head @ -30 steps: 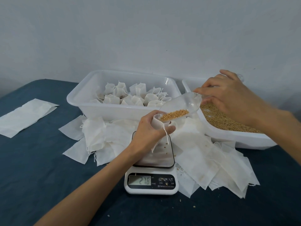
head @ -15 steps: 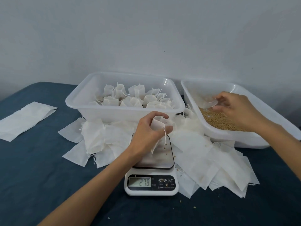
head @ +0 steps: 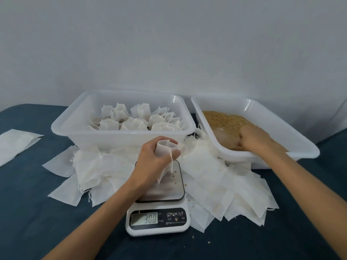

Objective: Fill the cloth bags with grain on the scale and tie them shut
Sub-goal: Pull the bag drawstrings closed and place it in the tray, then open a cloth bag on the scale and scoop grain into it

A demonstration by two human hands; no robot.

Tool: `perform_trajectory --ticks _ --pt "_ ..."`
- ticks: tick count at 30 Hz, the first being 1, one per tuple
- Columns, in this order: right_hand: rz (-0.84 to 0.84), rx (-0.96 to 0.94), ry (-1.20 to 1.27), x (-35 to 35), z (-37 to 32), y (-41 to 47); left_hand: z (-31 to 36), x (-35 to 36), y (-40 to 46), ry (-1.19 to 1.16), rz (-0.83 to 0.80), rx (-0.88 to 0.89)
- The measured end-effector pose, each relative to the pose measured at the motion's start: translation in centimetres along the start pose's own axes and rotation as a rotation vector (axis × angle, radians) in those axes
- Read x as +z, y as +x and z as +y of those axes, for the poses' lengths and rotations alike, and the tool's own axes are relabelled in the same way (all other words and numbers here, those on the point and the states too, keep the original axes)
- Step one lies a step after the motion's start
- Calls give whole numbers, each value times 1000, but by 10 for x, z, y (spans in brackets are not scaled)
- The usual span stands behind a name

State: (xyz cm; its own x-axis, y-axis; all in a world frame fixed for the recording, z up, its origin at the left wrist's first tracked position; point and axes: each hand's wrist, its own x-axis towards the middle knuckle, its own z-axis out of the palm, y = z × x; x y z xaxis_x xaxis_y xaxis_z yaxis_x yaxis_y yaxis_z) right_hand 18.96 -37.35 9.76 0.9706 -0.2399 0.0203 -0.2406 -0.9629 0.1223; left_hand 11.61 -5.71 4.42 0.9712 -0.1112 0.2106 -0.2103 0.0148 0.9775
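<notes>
Dark blue counter (head: pixel 37 203) against a plain grey wall. Step in hand: filling one cloth bag (head: pixel 165 149) on the scale (head: pixel 159 220); display looks like 30.0. Left hand (head: pixel 154 158) holds the bag upright over the platform, fingers (head: pixel 174 152) curled round its open mouth, drawstring hanging loose. Right hand (head: pixel 259 137) is down in the right tub (head: pixel 281 147) of grain (head: pixel 223 119), fingers curled on a clear scoop (head: pixel 225 137) lying in it; grip detail partly hidden. Bag is white, thin, mouth open, untied. Next move, my read: if the weight is on target, pull the string and knot it; otherwise another small scoop, poured slowly. Tied bags (head: pixel 131 121) sit in the left tub (head: pixel 120 137); flat empties (head: pixel 216 175) piled around the scale, stray grains on the platform.
</notes>
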Motion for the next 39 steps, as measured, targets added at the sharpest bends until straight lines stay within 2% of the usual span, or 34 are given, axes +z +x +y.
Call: perform_trajectory --ticks 2,4,7,10,15,21,26,30,32,35,39 --pt "250 -64 45 -6 -11 -14 1 0 0 12 -4 13" --pt "488 -212 305 -12 -31 -39 0 0 0 22 -7 21" --pt "616 -466 626 -18 -70 -86 -1 0 0 37 -6 38" --pt "583 -595 803 -8 -102 -120 -4 -1 1 60 -9 90" --pt "476 -628 953 29 -123 -135 -2 -3 0 81 28 160" --pt "416 -683 1075 42 -122 -135 15 -15 16 25 202 222" --pt "389 -740 1069 44 -124 -141 36 -71 62 73 385 225" --pt "340 -747 1069 46 -126 -143 48 -129 122 212 550 142" --pt "345 -739 1046 47 -126 -143 44 -155 148 385 569 64" --pt "371 -727 1029 46 -124 -140 28 -190 169 698 512 -90" --pt "379 -709 1048 45 -122 -137 9 -210 172 872 412 -253"
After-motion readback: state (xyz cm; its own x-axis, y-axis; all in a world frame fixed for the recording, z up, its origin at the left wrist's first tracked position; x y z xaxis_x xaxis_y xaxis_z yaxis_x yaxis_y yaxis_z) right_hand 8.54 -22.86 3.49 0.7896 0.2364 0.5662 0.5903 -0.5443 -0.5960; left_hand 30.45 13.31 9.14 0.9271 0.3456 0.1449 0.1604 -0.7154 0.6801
